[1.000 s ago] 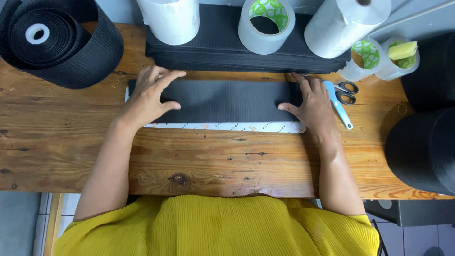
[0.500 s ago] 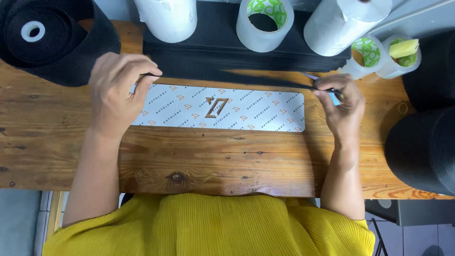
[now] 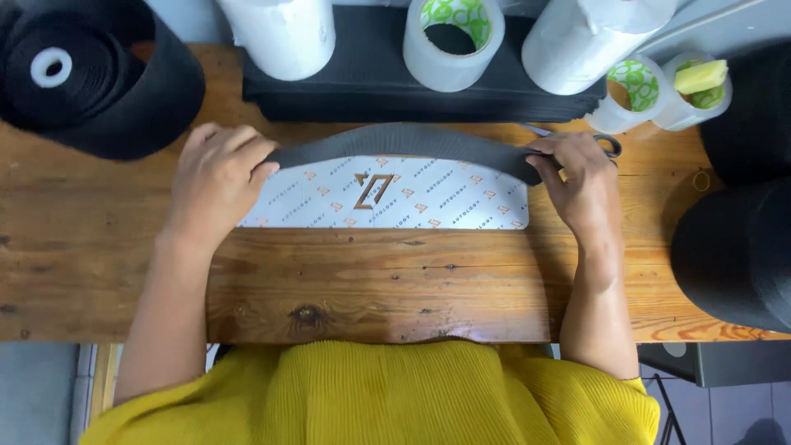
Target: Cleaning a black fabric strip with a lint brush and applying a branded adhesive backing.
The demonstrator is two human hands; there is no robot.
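Left hand [image 3: 218,177] and right hand [image 3: 581,177] pinch strip [image 3: 404,140] ends.

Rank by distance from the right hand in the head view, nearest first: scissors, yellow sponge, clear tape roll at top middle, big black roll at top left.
From the right hand:
1. Scissors, touching its far side.
2. Yellow sponge, up and right.
3. Clear tape roll, top middle.
4. Big black roll, far top left.

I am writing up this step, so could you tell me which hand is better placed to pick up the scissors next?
The right hand, probably. It grips the right end of the black strip directly beside the scissors, while the left hand holds the far end.
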